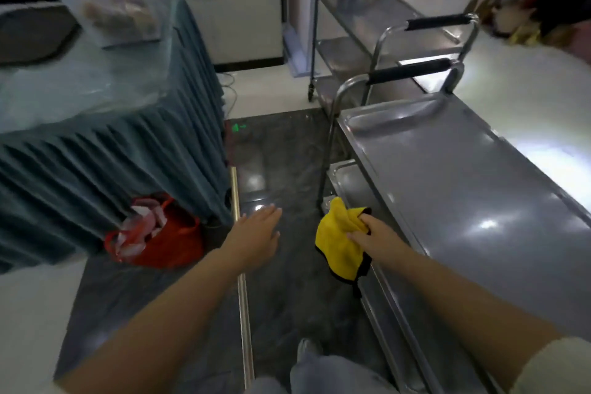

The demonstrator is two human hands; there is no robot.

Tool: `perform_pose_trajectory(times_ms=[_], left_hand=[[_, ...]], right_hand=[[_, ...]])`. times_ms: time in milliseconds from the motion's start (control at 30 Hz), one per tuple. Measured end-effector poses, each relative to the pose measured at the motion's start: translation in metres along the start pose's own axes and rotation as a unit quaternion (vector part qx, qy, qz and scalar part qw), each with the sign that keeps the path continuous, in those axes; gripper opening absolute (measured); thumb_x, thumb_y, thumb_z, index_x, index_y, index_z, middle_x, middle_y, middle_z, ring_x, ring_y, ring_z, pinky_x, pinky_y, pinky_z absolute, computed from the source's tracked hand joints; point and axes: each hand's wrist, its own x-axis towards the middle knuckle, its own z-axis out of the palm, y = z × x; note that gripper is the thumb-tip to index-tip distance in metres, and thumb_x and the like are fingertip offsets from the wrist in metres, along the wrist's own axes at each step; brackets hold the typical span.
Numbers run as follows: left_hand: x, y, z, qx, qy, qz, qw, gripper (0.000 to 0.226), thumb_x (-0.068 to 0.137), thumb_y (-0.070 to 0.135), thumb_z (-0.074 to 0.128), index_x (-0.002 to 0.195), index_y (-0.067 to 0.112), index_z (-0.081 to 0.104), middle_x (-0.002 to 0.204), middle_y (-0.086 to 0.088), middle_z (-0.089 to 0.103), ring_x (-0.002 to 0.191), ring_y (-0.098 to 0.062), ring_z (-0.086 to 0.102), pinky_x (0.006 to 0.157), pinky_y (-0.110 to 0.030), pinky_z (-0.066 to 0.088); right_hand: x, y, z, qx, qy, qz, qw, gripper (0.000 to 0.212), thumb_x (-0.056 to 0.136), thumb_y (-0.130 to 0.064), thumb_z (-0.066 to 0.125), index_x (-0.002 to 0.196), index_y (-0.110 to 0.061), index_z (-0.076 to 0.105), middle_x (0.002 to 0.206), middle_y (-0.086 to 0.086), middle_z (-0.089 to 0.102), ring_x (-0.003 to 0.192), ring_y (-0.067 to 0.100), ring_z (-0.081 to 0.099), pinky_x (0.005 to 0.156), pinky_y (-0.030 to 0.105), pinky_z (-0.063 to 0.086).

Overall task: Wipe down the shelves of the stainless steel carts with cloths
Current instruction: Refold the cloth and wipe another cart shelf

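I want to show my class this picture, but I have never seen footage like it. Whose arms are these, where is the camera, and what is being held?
The camera sits on a person's head, looking forward and down, so the arms are that person's own. The right hand grips a yellow cloth beside the nearest steel cart, whose top shelf is bare. The left hand is open, holding nothing, above the dark floor. More carts stand behind. A red bag lies by a skirted table.
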Motion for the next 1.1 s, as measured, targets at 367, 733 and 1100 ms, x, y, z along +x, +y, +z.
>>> perform_pose_trajectory(times_ms=[367,733,1100], left_hand=[[0.201,-0.011,-0.033,0.117,-0.129,0.15,0.973,0.064,0.101,0.042,0.036,0.154,0.016,0.012,0.162,-0.003,0.011,0.149,-0.02,0.01,0.118,-0.045,0.011],[0.353,-0.027,-0.017,0.271,-0.248,0.362,0.857,0.069,0.099,0.051,0.033,0.154,0.013,0.015,0.161,-0.008,0.015,0.148,-0.023,0.016,0.118,-0.045,0.018],[0.393,0.021,0.079,0.201,-0.204,0.474,0.833,0.046,0.098,0.039,0.045,0.135,0.012,0.047,0.144,-0.011,0.046,0.13,-0.029,0.044,0.106,-0.037,0.032]], right_hand=[[0.07,0.022,-0.033,0.017,0.092,0.15,0.984,0.027,0.09,-0.034,0.059,0.073,-0.031,0.039,0.071,-0.009,0.041,0.067,0.007,0.044,0.06,0.022,0.035],[0.094,0.007,0.051,0.211,0.336,0.334,0.855,0.016,0.092,-0.025,0.059,0.105,-0.016,0.057,0.098,0.001,0.063,0.087,0.014,0.058,0.067,0.025,0.043],[0.063,0.092,0.11,0.166,0.523,0.469,0.692,0.013,0.093,-0.033,0.054,0.086,-0.022,0.051,0.074,-0.007,0.055,0.067,0.01,0.051,0.053,0.022,0.032]])
